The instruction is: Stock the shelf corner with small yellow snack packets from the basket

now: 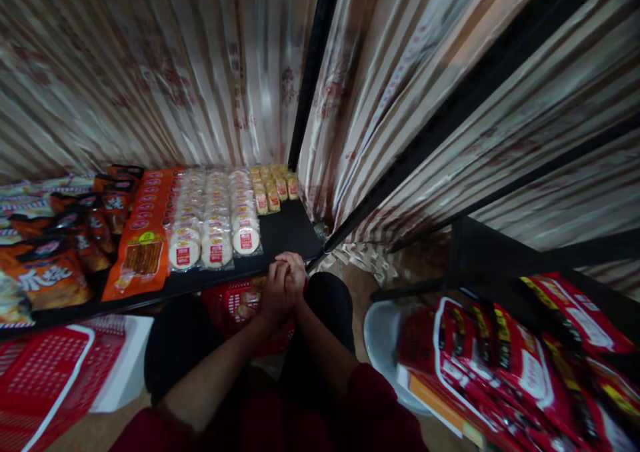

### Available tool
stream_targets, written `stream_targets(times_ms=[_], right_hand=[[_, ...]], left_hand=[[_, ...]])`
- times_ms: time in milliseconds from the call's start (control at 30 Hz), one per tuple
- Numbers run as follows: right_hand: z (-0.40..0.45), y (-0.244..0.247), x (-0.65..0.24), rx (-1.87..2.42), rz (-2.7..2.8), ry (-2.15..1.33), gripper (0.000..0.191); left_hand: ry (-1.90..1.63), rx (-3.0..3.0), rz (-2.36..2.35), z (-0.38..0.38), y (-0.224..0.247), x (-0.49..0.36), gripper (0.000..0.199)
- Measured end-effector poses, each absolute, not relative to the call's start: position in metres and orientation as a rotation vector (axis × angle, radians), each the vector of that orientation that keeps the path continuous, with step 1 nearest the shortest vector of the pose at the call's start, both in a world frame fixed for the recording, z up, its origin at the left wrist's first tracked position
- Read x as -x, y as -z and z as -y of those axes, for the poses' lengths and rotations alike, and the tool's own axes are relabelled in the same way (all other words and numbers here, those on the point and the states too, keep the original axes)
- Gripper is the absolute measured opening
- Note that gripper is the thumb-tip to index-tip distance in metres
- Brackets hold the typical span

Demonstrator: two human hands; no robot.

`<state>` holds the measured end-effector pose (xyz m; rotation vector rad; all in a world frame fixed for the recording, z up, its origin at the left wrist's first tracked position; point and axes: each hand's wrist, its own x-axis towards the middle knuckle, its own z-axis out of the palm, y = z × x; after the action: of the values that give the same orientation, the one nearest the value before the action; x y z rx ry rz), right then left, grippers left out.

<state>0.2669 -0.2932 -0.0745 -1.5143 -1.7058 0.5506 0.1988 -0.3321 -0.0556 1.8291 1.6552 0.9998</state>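
Observation:
My left hand [277, 293] and my right hand [296, 270] are clasped together above my knees, close to the front edge of a black shelf [287, 232]. Their fingers are closed over each other, and no item shows between them. Just beyond, on the shelf, stand rows of round white cakes in clear wrappers [216, 249] and small yellow packets [273, 195]. Below my hands, between my legs, is a red basket [227, 305] holding several small wrapped pieces, partly hidden by my forearms.
Orange snack bags [55, 275] and a flat orange packet [145, 242] lie on the shelf's left. A red basket [50, 379] stands lower left. At right, red packets [525, 352] fill a basket beside a pale tub [385, 339]. Black posts [315, 65] front the curtain [200, 72].

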Motion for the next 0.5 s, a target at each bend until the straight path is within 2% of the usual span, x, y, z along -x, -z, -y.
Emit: stream_targets(times_ms=[167,300,433,500], right_hand=[[0.328,0.094,-0.268,1.379,1.708,-0.672,0.028],[0.347,0.131,-0.265,1.569,1.817,-0.905,0.027],[0.357,0.157,-0.256,1.66,1.866,-1.044,0.017],[0.36,0.163,-0.251,1.688,1.869,-1.072,0.026]], left_hand=[[-0.876,-1.888,-1.598,0.364,0.074,-0.185,0.038],[-0.69,-1.829,-1.575,0.381,0.101,-0.173,0.036],[-0.369,-1.675,-1.593,0.384,0.127,-0.16,0.034],[-0.221,-1.611,-1.586,0.383,0.136,-0.152,0.036]])
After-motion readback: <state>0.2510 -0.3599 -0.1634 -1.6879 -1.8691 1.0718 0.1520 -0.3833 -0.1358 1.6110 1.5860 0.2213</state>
